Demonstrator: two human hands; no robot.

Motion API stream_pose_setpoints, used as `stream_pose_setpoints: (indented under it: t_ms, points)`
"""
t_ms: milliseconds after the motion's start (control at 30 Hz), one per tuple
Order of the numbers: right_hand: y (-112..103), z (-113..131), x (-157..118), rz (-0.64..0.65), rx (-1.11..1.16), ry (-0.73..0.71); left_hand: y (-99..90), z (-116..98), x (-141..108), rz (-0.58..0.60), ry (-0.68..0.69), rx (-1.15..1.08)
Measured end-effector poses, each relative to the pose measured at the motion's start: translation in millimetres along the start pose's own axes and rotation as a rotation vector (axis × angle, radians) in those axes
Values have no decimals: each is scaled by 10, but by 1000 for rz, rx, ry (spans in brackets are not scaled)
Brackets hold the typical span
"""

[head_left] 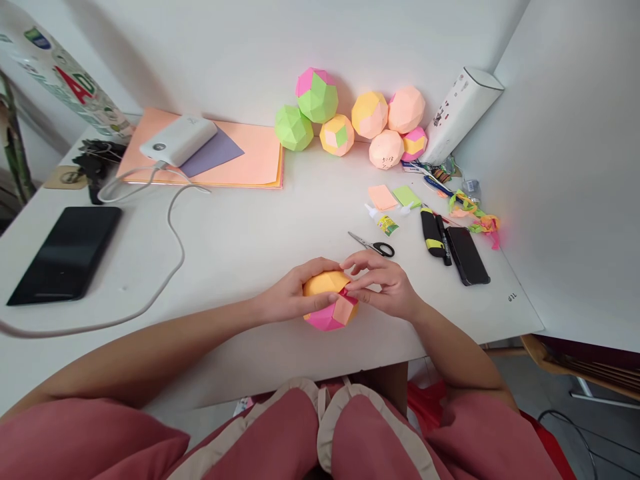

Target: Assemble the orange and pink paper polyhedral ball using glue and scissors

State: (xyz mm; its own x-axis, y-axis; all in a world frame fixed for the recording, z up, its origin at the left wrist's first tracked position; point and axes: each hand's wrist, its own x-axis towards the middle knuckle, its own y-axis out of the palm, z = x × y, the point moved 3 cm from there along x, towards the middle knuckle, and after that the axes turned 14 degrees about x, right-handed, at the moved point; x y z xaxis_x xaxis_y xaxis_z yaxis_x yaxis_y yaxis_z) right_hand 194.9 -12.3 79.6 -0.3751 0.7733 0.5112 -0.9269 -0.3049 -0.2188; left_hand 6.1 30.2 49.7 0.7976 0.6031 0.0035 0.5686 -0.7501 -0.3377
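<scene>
A faceted paper ball point(327, 319) in orange, pink and peach sits low in front of me, over the front part of the table. My left hand point(295, 293) wraps round its left side, thumb across the front and fingers over the top. At the ball's upper right, a dark pink gap shows between the panels. My right hand point(383, 287) is bent there, its thumb and fingertips pinching at the edge of that gap. Its fingers partly hide what they grip. Just beyond the right hand lie small scissors point(373, 245) with black handles.
Finished paper balls point(317, 98) are stacked at the back wall. Sticky notes point(383, 198), a glue bottle point(384, 222), a cutter point(432, 232) and a phone point(467, 256) lie right. Left are a tablet point(65, 253), a power bank point(179, 141) on paper sheets point(250, 157), and a cable point(175, 267).
</scene>
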Motion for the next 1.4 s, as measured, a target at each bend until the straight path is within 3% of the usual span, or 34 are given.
stream_pose_setpoints:
  t_ms: [367, 1100, 1400]
  points:
    - [26, 53, 16, -45, -238, -235, 36, 35, -23, 56, -180, -160]
    - [-29, 44, 19, 17, -326, -254, 43, 56, -39, 47, -258, -171]
    - [-30, 69, 15, 22, -431, -368, 49, 60, -41, 37, -273, -169]
